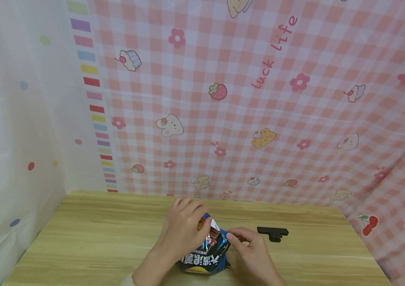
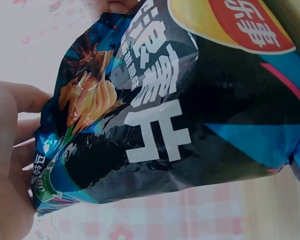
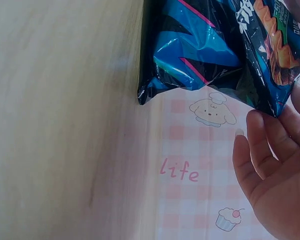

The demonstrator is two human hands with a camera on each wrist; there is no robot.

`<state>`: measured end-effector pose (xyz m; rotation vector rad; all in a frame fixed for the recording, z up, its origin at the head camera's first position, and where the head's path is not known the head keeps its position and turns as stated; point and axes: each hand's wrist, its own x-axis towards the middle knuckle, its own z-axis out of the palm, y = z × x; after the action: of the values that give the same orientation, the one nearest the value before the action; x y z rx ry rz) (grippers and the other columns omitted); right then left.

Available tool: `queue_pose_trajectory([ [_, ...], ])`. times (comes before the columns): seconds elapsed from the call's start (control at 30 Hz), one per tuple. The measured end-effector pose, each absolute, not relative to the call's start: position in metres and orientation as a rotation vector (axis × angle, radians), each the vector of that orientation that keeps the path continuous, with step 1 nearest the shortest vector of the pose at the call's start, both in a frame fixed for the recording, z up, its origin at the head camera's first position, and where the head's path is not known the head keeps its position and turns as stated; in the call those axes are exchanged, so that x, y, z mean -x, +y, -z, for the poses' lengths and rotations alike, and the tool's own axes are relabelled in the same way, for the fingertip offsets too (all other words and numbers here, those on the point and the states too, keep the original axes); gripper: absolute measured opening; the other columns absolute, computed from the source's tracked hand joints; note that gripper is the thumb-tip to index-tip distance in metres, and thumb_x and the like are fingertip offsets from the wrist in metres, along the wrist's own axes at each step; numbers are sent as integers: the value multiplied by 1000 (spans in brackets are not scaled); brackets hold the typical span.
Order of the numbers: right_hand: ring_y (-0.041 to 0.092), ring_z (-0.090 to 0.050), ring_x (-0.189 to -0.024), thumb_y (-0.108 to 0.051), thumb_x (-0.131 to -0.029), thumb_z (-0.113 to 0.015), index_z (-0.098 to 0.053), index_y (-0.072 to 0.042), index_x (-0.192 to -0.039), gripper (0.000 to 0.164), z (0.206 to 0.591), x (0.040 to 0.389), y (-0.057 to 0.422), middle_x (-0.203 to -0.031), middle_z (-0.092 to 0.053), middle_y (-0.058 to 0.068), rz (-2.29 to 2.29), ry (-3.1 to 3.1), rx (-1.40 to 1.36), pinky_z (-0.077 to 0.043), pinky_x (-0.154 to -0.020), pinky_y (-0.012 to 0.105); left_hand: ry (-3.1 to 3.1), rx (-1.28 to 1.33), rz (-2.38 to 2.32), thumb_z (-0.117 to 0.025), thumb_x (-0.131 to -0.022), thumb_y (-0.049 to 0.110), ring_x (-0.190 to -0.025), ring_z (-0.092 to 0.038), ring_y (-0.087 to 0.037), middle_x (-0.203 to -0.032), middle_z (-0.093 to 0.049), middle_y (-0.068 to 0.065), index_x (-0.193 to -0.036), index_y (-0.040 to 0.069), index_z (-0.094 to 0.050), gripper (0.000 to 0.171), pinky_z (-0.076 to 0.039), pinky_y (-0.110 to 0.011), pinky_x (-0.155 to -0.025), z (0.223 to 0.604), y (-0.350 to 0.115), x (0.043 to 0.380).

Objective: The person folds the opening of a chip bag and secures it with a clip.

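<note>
A shiny black and blue potato chip bag (image 1: 206, 248), printed with large white characters, stands on the wooden table. My left hand (image 1: 184, 226) grips its upper end from the left, the thumb across the front. In the left wrist view, the fingers of that hand (image 2: 12, 155) go behind the crimped end of the bag (image 2: 155, 115). At the upper right corner, my right hand (image 1: 252, 250) pinches the bag's edge between thumb and fingers. The right wrist view shows this hand (image 3: 280, 160) at the corner of the bag (image 3: 195, 45). Whether the bag's top is torn is hidden.
A small black plastic object (image 1: 273, 232), roughly L-shaped, lies on the wooden table (image 1: 99, 234) right of the bag. Behind the table hangs a pink checked cloth (image 1: 202, 151). A white dotted curtain (image 1: 20, 119) closes the left side, and more pink cloth hangs at right.
</note>
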<state>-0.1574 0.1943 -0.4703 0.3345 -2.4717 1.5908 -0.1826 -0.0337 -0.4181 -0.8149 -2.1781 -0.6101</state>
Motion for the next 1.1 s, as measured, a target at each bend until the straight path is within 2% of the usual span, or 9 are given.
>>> queue_pose_trajectory([
  [0.4, 7, -64, -78, -2, -95, -74, -81, -15, -94, 14, 473, 160, 191, -89, -75, -8, -1517, -2484, -330, -54, -73, 26, -2191, 812, 606, -82, -85, 16, -89, -65, -19, -89, -74, 2, -92, 13, -79, 8, -51, -38, -85, 418, -36, 183],
  [0.7, 6, -62, -76, 0, -93, -75, -79, -18, -89, 19, 475, 160, 190, -86, -73, -10, -1463, -2464, -349, -54, -71, 26, -2181, 826, 607, -83, -86, 12, -88, -65, -20, -88, -74, 2, -89, 12, -78, 6, -50, -38, -83, 419, -37, 185],
  [0.9, 5, -61, -75, 0, -95, -73, -77, -17, -87, 19, 476, 160, 189, -85, -72, -11, -1428, -2471, -352, -54, -70, 27, -2177, 821, 611, -84, -86, 11, -87, -65, -20, -88, -75, 2, -88, 13, -78, 7, -49, -37, -81, 419, -39, 187],
  [1.1, 6, -59, -80, -1, -98, -68, -74, -19, -87, 23, 474, 159, 189, -88, -69, -13, -1345, -2516, -375, -52, -74, 27, -2168, 820, 607, -84, -86, 11, -87, -65, -19, -87, -75, 2, -88, 14, -77, 8, -49, -37, -83, 419, -40, 188],
])
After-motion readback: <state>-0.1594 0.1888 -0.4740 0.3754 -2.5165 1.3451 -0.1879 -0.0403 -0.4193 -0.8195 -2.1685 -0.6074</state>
